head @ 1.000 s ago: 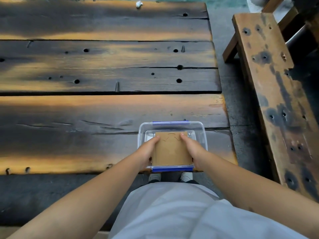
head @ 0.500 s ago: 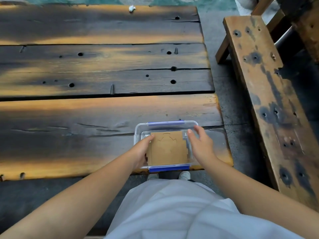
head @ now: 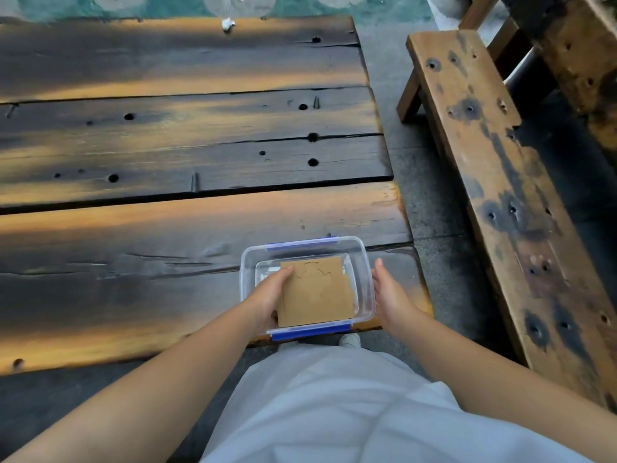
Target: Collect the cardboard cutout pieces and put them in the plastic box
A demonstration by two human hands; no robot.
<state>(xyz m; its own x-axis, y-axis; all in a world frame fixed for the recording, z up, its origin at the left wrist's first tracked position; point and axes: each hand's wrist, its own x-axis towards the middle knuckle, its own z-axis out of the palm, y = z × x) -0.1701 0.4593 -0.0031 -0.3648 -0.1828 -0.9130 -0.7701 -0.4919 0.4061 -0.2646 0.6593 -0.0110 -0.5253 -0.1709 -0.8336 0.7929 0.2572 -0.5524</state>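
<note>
A clear plastic box with blue clips stands at the near right corner of the wooden table. Inside it lies a flat stack of brown cardboard cutout pieces with cut lines on top. My left hand reaches into the box and grips the left edge of the cardboard stack. My right hand rests against the outside of the box's right wall, fingers together, with nothing in it.
A long wooden bench with dark knots runs along the right, with a strip of grey floor between it and the table. A small white scrap lies at the table's far edge. My white clothing fills the bottom.
My right hand has let go of the cardboard and moved out to the box's right wall. The cardboard has settled lower in the box under my left hand.
</note>
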